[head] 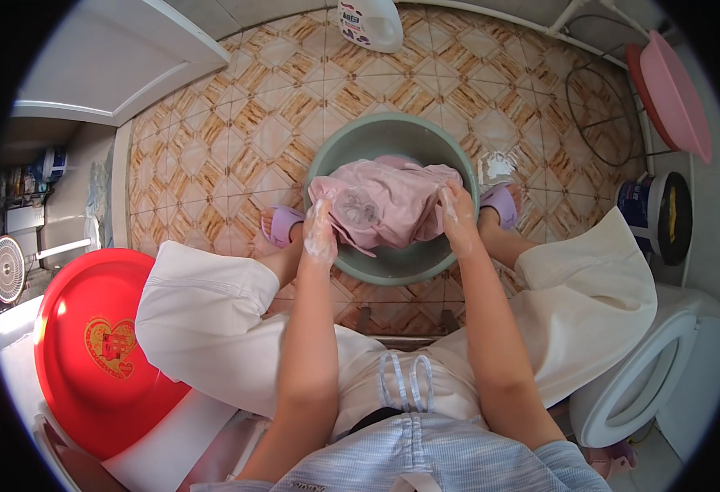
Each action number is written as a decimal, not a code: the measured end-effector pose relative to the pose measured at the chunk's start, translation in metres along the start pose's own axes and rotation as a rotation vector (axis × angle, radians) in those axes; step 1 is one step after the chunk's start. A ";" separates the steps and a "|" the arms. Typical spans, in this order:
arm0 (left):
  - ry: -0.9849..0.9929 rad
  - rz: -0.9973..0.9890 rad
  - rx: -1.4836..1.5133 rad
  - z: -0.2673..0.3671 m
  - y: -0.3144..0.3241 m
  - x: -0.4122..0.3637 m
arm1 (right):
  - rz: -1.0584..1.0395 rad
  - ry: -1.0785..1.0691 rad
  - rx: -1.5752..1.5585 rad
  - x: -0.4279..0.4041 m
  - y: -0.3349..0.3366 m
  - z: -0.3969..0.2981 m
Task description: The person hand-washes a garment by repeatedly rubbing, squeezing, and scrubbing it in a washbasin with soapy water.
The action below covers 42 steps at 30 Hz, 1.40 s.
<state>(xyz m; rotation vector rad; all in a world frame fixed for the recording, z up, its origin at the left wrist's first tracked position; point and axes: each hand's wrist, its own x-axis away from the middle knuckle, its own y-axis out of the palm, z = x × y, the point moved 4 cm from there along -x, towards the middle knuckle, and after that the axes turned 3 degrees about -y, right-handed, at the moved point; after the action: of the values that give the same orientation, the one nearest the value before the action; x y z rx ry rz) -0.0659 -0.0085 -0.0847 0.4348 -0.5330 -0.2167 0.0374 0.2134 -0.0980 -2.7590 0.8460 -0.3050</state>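
Observation:
A wet, bunched pink cloth garment (397, 200) with a grey printed patch is held up over a grey-green plastic basin (384, 270). My left hand (320, 230) grips its left edge, with white suds over the fingers and wrist. On the opposite side, my right hand (456, 212) has hold of the right edge, also soapy. The garment hides most of the basin's inside, and whatever lies at the bottom cannot be made out. The basin stands on the tiled floor between my feet, which wear lilac slippers (285, 226).
A white detergent bottle (372, 24) stands by the far wall. To the left sits a red plastic basin (89, 393), near a white door (120, 67). On the right are a toilet (637, 381), a bucket (646, 209) and a hanging pink basin (673, 98). Water glistens on the floor tiles (498, 166).

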 end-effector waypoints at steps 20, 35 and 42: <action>-0.605 -0.045 0.334 -0.031 0.079 0.057 | 0.033 -0.206 0.271 0.023 0.050 -0.071; -0.319 -0.688 0.663 -0.039 0.056 0.041 | -0.001 -0.243 0.347 0.062 0.087 -0.120; -0.608 -0.132 0.434 -0.052 0.061 0.041 | 0.133 -0.115 0.476 0.014 0.056 -0.077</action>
<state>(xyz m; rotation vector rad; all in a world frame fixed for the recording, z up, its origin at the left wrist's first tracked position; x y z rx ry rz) 0.0016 0.0510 -0.0791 0.8363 -1.1597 -0.3653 -0.0007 0.1479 -0.0391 -2.2475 0.8005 -0.2768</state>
